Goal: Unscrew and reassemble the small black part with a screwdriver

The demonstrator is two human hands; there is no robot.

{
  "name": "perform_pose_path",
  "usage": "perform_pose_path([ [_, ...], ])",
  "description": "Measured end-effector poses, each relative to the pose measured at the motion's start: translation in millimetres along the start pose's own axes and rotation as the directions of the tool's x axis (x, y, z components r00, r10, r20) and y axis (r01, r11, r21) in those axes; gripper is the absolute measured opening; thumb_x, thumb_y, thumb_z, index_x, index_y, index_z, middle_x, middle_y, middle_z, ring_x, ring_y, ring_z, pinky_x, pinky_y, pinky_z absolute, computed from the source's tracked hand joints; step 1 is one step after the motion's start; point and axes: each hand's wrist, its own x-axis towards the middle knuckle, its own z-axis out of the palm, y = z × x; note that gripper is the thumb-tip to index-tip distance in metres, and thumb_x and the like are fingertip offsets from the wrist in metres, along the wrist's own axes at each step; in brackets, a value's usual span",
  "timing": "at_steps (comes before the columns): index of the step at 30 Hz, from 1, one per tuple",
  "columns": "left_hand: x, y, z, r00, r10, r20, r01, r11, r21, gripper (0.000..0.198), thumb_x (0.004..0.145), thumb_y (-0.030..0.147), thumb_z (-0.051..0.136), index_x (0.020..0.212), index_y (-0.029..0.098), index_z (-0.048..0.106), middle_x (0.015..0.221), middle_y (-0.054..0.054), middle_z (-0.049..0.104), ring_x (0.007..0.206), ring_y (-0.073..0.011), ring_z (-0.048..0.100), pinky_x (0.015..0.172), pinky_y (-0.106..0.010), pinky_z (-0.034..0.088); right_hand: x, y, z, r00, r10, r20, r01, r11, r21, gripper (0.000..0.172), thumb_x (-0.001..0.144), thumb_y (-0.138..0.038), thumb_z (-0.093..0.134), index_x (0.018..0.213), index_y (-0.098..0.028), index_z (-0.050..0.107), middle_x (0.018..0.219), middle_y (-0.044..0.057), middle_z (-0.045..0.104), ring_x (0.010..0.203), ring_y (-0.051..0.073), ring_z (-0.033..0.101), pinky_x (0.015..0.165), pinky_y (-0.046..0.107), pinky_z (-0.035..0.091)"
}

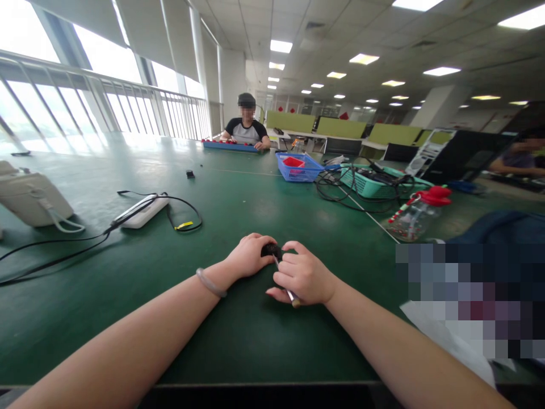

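My left hand (250, 254) is closed around a small black part (271, 250), pinning it low over the green table; its details are too small to make out. Close beside it, my right hand (304, 274) grips a thin screwdriver-like tool (293, 297). The tool's slim metal shaft points up toward the black part, and its tan-tipped end sticks out below my fingers. Whether the tip touches the part I cannot tell. A bracelet (210, 283) circles my left wrist.
On the green table (230, 210) lie a white power bank-like box (145, 212) with black cords, a small black piece (190, 174), a blue basket (298, 170), a teal basket (366, 184) with cables, and a red-lidded bottle (415, 216). Across sits a person (246, 130) behind a blue tray.
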Motion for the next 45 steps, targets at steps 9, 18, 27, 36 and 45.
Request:
perform_pose_path([
  [9, 1.3, -1.9, 0.7, 1.000, -0.006, 0.007, 0.006, 1.000, 0.005, 0.038, 0.076, 0.038, 0.065, 0.111, 0.024, 0.062, 0.105, -0.006, 0.067, 0.107, -0.0245, 0.058, 0.096, -0.037, 0.046, -6.0, 6.7, -4.5, 0.999, 0.046, -0.025, -0.046, 0.999, -0.002, 0.033, 0.091, -0.039, 0.052, 0.066, -0.019, 0.060, 0.058, -0.002, 0.051, 0.060, 0.013, 0.044, 0.090, 0.038, 0.037],
  [18, 2.9, -2.2, 0.7, 0.999, -0.050, 0.003, 0.049, 0.998, 0.027, 0.043, 0.075, 0.040, 0.067, 0.113, 0.021, 0.059, 0.106, -0.007, 0.067, 0.104, -0.0246, 0.060, 0.094, -0.037, 0.046, -10.3, 10.1, -2.6, 0.991, 0.121, -0.049, -0.122, 0.992, -0.029, 0.028, 0.090, -0.037, 0.054, 0.069, -0.020, 0.061, 0.060, -0.001, 0.052, 0.062, 0.014, 0.044, 0.090, 0.038, 0.037],
  [27, 2.7, -3.3, 1.8, 1.000, -0.028, 0.005, 0.027, 0.999, 0.036, 0.050, 0.075, 0.042, 0.068, 0.119, 0.021, 0.058, 0.114, -0.008, 0.066, 0.110, -0.0259, 0.057, 0.098, -0.038, 0.044, -17.2, 19.5, 4.7, 0.935, 0.340, -0.100, -0.338, 0.940, 0.037, 0.024, 0.089, -0.033, 0.055, 0.071, -0.020, 0.062, 0.065, 0.000, 0.059, 0.065, 0.014, 0.050, 0.091, 0.039, 0.036],
  [36, 2.8, -1.2, -2.7, 0.997, -0.071, 0.005, 0.071, 0.995, 0.064, 0.042, 0.076, 0.043, 0.066, 0.115, 0.026, 0.062, 0.110, -0.006, 0.068, 0.110, -0.0265, 0.056, 0.100, -0.042, 0.042, -23.9, 29.3, 10.2, 0.613, 0.779, -0.133, -0.668, 0.601, 0.440, 0.028, 0.087, -0.038, 0.059, 0.066, -0.020, 0.061, 0.065, 0.001, 0.063, 0.064, 0.016, 0.056, 0.072, 0.032, 0.042],
  [45, 3.2, -2.1, -3.0, 0.997, -0.080, -0.004, 0.080, 0.994, 0.070, 0.045, 0.077, 0.042, 0.064, 0.119, 0.026, 0.061, 0.112, -0.007, 0.067, 0.111, -0.0272, 0.056, 0.100, -0.043, 0.042, -23.2, 30.4, 11.1, 0.392, 0.919, -0.030, -0.711, 0.323, 0.624, 0.027, 0.090, -0.042, 0.054, 0.078, -0.018, 0.062, 0.070, 0.002, 0.061, 0.068, 0.017, 0.058, 0.061, 0.028, 0.044],
])
